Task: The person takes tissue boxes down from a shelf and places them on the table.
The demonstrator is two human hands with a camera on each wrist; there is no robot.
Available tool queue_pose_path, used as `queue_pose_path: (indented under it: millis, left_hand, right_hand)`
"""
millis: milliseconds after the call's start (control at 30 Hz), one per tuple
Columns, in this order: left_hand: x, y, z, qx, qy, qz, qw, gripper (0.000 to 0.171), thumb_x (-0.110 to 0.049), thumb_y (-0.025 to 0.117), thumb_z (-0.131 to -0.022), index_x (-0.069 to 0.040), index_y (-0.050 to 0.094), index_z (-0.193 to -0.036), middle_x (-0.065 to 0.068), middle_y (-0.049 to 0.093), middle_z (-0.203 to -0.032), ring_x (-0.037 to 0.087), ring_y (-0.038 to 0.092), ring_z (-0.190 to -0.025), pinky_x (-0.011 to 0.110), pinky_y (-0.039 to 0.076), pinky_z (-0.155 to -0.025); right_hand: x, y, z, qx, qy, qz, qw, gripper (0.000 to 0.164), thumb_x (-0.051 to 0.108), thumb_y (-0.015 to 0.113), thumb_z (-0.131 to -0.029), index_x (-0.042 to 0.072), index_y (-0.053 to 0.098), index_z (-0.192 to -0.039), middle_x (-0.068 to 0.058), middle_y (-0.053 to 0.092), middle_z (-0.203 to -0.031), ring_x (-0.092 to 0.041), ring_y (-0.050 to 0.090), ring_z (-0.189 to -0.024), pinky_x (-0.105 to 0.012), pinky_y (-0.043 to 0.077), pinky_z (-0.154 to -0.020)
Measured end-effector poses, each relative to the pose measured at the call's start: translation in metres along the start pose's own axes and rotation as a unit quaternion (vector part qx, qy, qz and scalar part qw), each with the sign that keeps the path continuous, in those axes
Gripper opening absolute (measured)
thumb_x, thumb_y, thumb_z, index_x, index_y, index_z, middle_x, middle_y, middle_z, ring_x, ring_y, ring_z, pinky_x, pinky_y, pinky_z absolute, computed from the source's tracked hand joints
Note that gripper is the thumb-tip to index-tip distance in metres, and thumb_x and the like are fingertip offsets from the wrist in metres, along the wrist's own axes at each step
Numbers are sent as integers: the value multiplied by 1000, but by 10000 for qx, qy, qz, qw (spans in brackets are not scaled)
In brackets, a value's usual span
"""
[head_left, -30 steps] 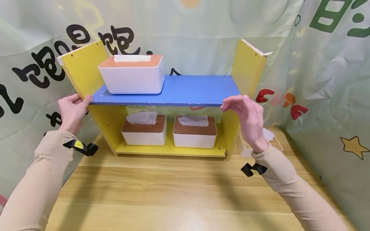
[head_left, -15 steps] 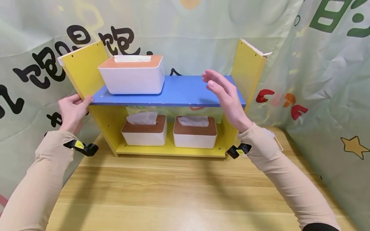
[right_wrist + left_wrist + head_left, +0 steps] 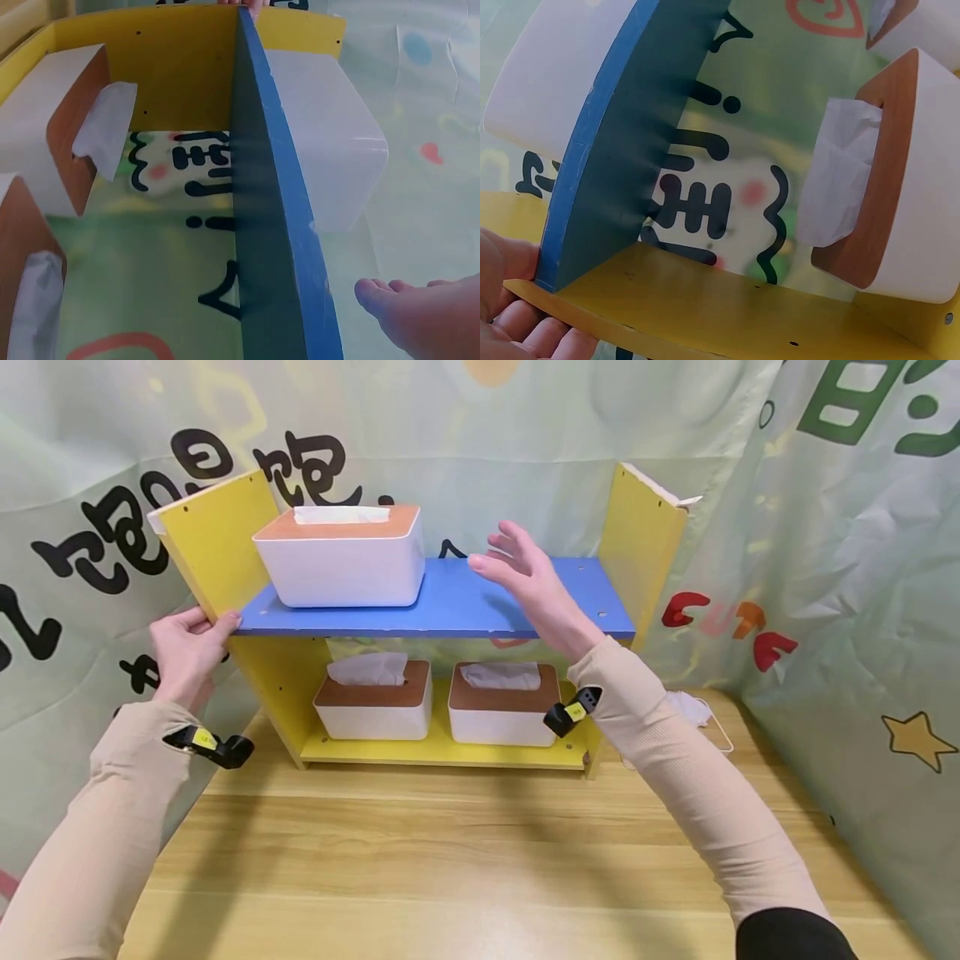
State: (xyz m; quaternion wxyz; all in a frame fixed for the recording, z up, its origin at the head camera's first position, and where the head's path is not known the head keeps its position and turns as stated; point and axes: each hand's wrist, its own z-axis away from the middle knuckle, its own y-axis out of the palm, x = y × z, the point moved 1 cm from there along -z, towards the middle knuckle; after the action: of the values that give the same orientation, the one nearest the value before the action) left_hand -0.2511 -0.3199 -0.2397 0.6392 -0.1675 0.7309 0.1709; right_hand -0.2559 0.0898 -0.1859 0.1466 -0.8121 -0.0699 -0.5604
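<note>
My left hand grips the front edge of the yellow left side panel of a small shelf unit. In the left wrist view, its thumb touches the end of the blue shelf board, with the fingers on the panel's outer side. A white tissue box with a light wood lid stands at the left of the blue board. To its right, my right hand hovers over the board, palm toward the box, fingers loosely extended and holding nothing. The right wrist view shows it apart from that tissue box.
Two tissue boxes, one left and one right, stand on the yellow lower shelf. Another box sits on the wooden table right of the unit, mostly hidden by my right arm. A printed curtain hangs behind.
My right hand has risen from the unit's right front corner and moved left over the blue board, toward the upper tissue box. The left hand has kept its grip on the panel.
</note>
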Motion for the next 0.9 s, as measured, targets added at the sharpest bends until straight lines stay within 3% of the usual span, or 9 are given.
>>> queue_pose_path:
  millis: [200,400,500,667,900]
  left_hand:
    - [1,1,0,-19,18,-69,10000,45,-8,74,-88,-5,65,-132,-21,69,-62,-7,64,-62,9,49,-57]
    - [1,1,0,-29,5,-246,9997,40,-11,75,-89,-10,68,-128,-22,68,-61,-8,64,-63,9,49,-58]
    - [1,1,0,18,47,-180,9998,41,-9,75,-88,-7,67,-129,-21,69,-62,-8,64,-62,9,49,-57]
    - [1,1,0,26,-13,-279,9996,58,-10,74,-89,4,53,-141,-23,68,-61,-9,64,-62,8,49,-58]
    - [1,-1,-1,81,28,-247,9997,59,-11,74,-89,5,52,-142,-22,69,-62,-8,65,-64,9,50,-59]
  right_hand:
    - [3,16,-25,160,379,-311,9987,93,35,70,-91,21,11,-162,1,24,-166,-15,26,-153,-35,23,-127]
    - [7,28,-46,287,554,-47,9980,102,36,74,-88,22,7,-163,4,19,-168,-16,20,-156,-34,23,-127]
    - [9,33,-54,320,617,176,9974,106,38,76,-86,24,5,-163,5,16,-169,-13,18,-157,-34,21,-127]
    - [12,42,-67,396,812,471,9948,114,41,79,-83,26,0,-163,8,10,-170,-11,13,-157,-33,19,-128]
    - [7,53,-86,295,1076,552,9922,120,39,83,-80,26,-4,-162,10,6,-170,-10,11,-157,-31,16,-129]
